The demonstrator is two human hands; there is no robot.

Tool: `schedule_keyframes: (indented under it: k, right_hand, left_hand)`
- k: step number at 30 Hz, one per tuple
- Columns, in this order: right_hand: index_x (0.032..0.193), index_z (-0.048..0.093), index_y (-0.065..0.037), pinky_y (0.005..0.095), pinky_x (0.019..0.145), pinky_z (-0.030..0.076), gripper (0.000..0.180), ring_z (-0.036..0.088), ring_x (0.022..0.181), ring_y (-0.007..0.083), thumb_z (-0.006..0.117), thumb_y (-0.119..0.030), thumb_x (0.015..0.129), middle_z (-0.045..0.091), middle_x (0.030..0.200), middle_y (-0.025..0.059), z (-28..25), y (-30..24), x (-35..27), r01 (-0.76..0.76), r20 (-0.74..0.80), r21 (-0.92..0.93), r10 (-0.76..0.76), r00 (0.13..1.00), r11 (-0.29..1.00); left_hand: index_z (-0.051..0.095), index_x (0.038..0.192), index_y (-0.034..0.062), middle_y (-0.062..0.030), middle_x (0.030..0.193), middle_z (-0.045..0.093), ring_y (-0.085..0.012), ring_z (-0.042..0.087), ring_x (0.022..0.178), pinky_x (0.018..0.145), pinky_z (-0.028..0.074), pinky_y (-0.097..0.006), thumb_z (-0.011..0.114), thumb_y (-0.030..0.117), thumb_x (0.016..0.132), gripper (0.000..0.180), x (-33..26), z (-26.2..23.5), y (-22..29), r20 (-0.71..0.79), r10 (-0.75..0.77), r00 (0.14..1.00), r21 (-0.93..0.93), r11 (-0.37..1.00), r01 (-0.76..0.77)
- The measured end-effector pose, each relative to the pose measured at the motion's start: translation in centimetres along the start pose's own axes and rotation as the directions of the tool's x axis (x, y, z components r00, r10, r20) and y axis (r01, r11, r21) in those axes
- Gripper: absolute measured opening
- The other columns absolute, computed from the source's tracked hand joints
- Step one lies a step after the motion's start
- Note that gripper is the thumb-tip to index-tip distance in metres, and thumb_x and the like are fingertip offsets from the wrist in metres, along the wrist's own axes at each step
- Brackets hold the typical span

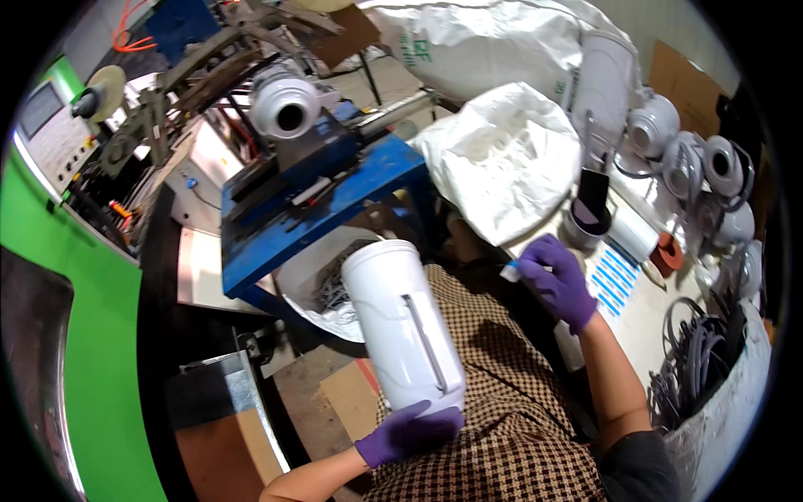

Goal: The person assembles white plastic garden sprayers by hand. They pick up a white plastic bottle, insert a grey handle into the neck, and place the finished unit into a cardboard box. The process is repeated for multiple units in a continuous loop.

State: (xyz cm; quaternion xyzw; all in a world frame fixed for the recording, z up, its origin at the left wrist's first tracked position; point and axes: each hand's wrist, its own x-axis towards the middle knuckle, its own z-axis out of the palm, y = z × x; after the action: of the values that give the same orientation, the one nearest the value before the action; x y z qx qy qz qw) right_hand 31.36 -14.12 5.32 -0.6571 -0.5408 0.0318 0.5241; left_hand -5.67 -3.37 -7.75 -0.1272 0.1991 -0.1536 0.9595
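Note:
My left hand (411,433), in a purple glove, is closed around the lower end of a white plastic cylinder (389,318). The cylinder leans over my lap, with a long narrow handle or slot down its side. My right hand (556,280), gloved the same way, pinches a small blue-and-white sticker (509,271) between thumb and fingers, apart from the cylinder. Below and right of that hand, a sheet of blue-and-white stickers (617,280) lies on the white table (640,335).
Ahead stands a blue metal bench (335,201) carrying a machine that holds a white round part (288,113). A white sack (510,167) of scraps sits at the table's far end. White housings (652,125) and grey cables (698,351) crowd the right. A green machine (92,335) is at left.

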Motion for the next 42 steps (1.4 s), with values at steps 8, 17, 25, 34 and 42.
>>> schedule_keyframes:
  k: [8, 17, 25, 34, 42]
  right_hand:
    - [0.094, 0.072, -0.002, 0.0405, 0.083, 0.050, 0.023, 0.062, 0.089, 0.0344, 0.067, -0.025, 0.095, 0.067, 0.091, 0.0182, 14.0, 1.6, 11.0, -0.064, 0.503, 0.149, -0.020, 0.864, 0.987]
    - [0.095, 0.073, -0.007, 0.0412, 0.088, 0.050, 0.019, 0.062, 0.097, 0.0331, 0.070, -0.025, 0.090, 0.066, 0.099, 0.0156, 16.4, 3.4, 11.8, 0.094, 0.590, 0.051, -0.105, 0.800, 0.994]
    - [0.142, 0.048, -0.008, 0.0454, 0.104, 0.045, 0.076, 0.050, 0.122, 0.0396, 0.081, -0.042, 0.083, 0.049, 0.127, 0.0230, 18.8, 5.6, 8.7, 0.133, -0.011, 0.000, -0.133, 0.991, 0.991]
    - [0.113, 0.076, -0.017, 0.0430, 0.093, 0.053, 0.034, 0.067, 0.110, 0.0321, 0.066, -0.042, 0.092, 0.068, 0.120, 0.0131, 2.4, 12.4, 17.1, -0.093, 0.088, -0.843, 0.307, 0.948, 0.530]
    - [0.111, 0.075, -0.006, 0.0456, 0.094, 0.055, 0.030, 0.069, 0.112, 0.0345, 0.059, -0.023, 0.093, 0.071, 0.121, 0.0159, 6.7, 14.7, 19.0, -0.227, -0.004, -0.878, 0.467, 0.884, 0.423]
  left_hand:
    - [0.029, 0.157, -0.0032, -0.0169, 0.158, 0.041, -0.0282, 0.040, 0.146, 0.126, 0.029, -0.039, 0.054, 0.025, 0.106, 0.063, 0.4, -0.3, 0.2, 0.109, -0.002, 0.994, -0.026, 1.000, 0.005]
    - [0.030, 0.155, -0.0062, -0.0214, 0.156, 0.042, -0.0331, 0.041, 0.145, 0.125, 0.032, -0.043, 0.057, 0.030, 0.105, 0.067, 0.0, 3.3, -0.8, -0.238, 0.154, 0.959, 0.245, 0.965, -0.094]
    - [0.035, 0.152, -0.0061, -0.0241, 0.155, 0.042, -0.0383, 0.044, 0.141, 0.123, 0.031, -0.049, 0.066, 0.043, 0.096, 0.080, -2.0, 4.4, -1.3, -0.118, 0.546, 0.829, 0.487, 0.759, -0.431]
    - [0.016, 0.160, -0.0024, -0.0190, 0.142, 0.052, -0.0317, 0.055, 0.128, 0.112, 0.043, -0.043, 0.089, 0.019, 0.066, 0.121, -9.3, 3.6, -0.9, 0.593, 0.599, -0.539, 0.751, -0.653, 0.101]
    - [0.059, 0.124, 0.0020, -0.0137, 0.112, 0.067, -0.0364, 0.063, 0.107, 0.097, 0.048, -0.047, 0.093, 0.030, 0.061, 0.077, -8.0, 4.1, -2.8, 0.635, 0.764, -0.118, 0.729, -0.541, 0.420]
